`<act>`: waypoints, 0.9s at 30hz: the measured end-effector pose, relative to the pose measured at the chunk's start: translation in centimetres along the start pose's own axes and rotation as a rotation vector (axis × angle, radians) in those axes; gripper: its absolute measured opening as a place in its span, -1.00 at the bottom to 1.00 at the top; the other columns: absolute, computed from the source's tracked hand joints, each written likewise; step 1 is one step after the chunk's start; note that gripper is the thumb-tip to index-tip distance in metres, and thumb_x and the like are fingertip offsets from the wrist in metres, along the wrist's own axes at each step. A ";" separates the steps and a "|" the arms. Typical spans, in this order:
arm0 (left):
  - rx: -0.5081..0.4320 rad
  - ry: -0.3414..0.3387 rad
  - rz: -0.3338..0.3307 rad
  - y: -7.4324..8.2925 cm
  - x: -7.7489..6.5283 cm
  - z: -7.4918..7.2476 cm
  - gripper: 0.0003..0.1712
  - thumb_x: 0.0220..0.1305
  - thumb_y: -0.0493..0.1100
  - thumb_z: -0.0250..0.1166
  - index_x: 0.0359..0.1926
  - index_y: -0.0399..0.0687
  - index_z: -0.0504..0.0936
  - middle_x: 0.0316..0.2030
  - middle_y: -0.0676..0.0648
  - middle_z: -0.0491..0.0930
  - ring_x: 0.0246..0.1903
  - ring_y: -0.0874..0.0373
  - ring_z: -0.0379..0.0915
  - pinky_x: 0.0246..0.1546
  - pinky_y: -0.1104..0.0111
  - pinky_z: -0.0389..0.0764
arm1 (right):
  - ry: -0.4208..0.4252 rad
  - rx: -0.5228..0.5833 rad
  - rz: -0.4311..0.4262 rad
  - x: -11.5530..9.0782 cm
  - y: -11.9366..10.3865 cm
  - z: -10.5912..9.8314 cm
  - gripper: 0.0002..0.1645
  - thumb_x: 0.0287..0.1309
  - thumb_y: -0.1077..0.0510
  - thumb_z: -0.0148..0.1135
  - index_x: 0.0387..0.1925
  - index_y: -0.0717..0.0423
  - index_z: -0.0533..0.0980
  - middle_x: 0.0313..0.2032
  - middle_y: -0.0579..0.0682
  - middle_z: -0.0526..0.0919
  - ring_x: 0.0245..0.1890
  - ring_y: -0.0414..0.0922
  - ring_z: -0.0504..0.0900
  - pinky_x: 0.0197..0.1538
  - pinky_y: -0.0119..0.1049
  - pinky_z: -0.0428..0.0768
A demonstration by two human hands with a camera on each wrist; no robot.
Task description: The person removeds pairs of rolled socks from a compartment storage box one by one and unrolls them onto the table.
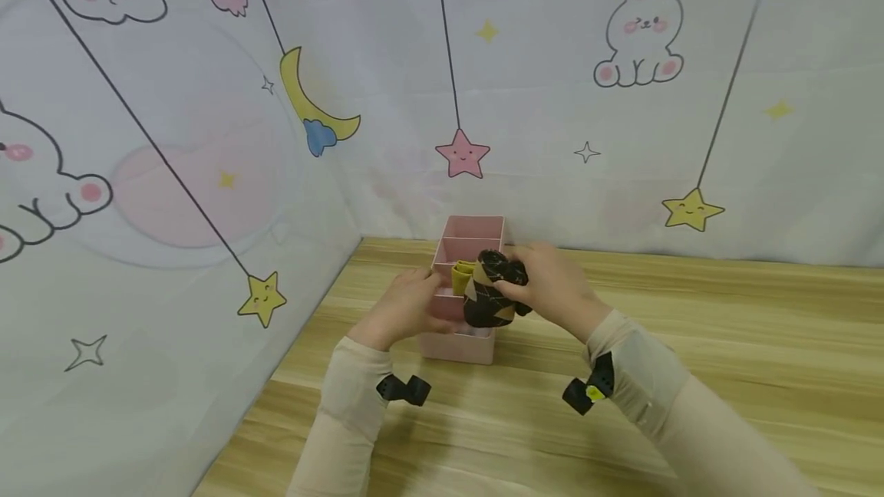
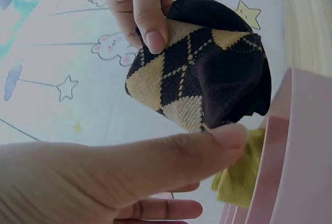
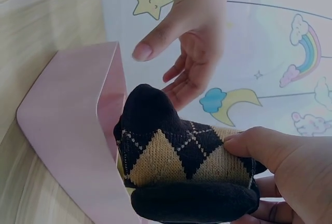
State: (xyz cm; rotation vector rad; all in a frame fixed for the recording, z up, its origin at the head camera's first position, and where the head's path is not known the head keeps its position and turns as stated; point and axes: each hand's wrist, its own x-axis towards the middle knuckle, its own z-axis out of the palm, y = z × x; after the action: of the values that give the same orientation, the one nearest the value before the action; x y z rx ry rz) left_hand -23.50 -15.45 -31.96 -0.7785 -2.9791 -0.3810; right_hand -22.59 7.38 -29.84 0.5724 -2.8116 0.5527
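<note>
The pink box (image 1: 457,348) stands on the wood-grain surface (image 1: 691,382), its compartments in a row running toward the printed backdrop (image 1: 545,90) behind it. Above the box's front part and its right edge is a folded bundle of black-and-tan argyle socks (image 1: 489,294), clear of the surface. The person's right hand (image 1: 558,288), on the box's right, pinches the bundle, the thumb on the patterned knit and the other fingers behind it. The left hand (image 1: 404,307), at the box's left side, has its fingers spread loosely and its thumb apart, near the socks; whether it touches the box cannot be told. A folded yellow cloth (image 1: 461,280) sticks up inside the box, just beside the bundle. Rabbits, smiling stars, a moon and a rainbow decorate the backdrop. Black wrist cameras (image 1: 404,389) sit on both sleeves, nearer the wearer than the box.
</note>
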 end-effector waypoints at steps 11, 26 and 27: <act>-0.022 0.095 0.166 3.2 0.0 0.0 -0.29 -0.05 0.03 0.52 0.08 -0.23 0.50 0.02 -0.20 0.52 0.10 -0.10 0.41 0.21 0.07 0.39 | 0.076 -0.014 0.054 -3.2 2.2 -0.6 -0.53 0.08 -0.10 0.34 -0.10 0.16 0.60 -0.18 0.11 0.70 -0.26 0.01 0.66 -0.34 -0.14 0.62; 0.043 0.072 0.275 5.6 0.4 1.4 -0.34 -0.02 0.08 0.49 0.05 -0.14 0.52 -0.04 -0.11 0.55 0.06 -0.02 0.45 0.15 0.19 0.46 | -0.020 -0.016 0.162 -6.9 3.9 0.9 -0.54 0.08 -0.15 0.32 -0.16 0.13 0.61 -0.29 0.06 0.74 -0.49 -0.13 0.63 -0.54 -0.29 0.51; 0.047 0.065 0.278 5.8 0.4 1.5 -0.35 -0.01 0.08 0.49 0.04 -0.14 0.52 -0.05 -0.10 0.55 0.05 -0.02 0.46 0.13 0.19 0.47 | -0.032 -0.015 0.170 -7.1 4.0 1.1 -0.53 0.08 -0.15 0.33 -0.16 0.14 0.61 -0.29 0.06 0.74 -0.49 -0.14 0.63 -0.53 -0.29 0.52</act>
State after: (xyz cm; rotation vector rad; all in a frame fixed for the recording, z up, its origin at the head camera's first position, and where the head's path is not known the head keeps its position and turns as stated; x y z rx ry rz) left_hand -21.02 -9.99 -32.09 -1.1322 -2.7552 -0.3142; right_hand -17.99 12.76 -34.11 0.3439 -2.9099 0.5577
